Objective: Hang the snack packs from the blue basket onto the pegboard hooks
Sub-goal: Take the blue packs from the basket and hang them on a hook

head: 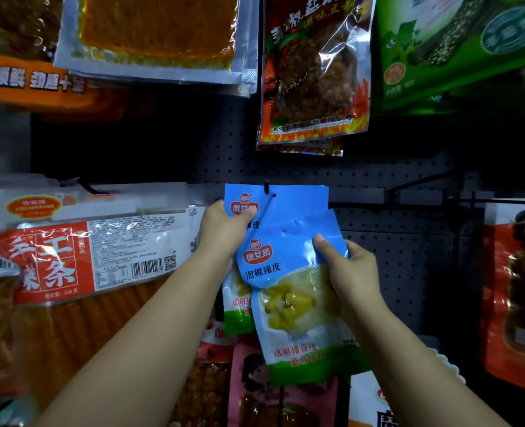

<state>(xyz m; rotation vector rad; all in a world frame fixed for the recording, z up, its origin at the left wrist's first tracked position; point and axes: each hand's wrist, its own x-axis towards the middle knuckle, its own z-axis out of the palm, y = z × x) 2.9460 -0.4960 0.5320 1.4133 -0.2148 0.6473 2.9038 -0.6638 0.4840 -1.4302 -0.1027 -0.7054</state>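
Glossy blue snack pack [288,291] pinched by right hand [352,274]; left hand [224,231] pinches hung pack [273,200].

Two bare forearms are showing, with no sleeve reaching into view on either. The left hand [224,229] and right hand [352,272] are wearing no gloves, rings, or watch; nails are looking short and plain.

Single head-worn wide-angle view, facing straight at the dark pegboard [378,167] from close range, tilted slightly down; both forearms entering from the bottom edge toward frame centre, hanging packs bowed at the edges.
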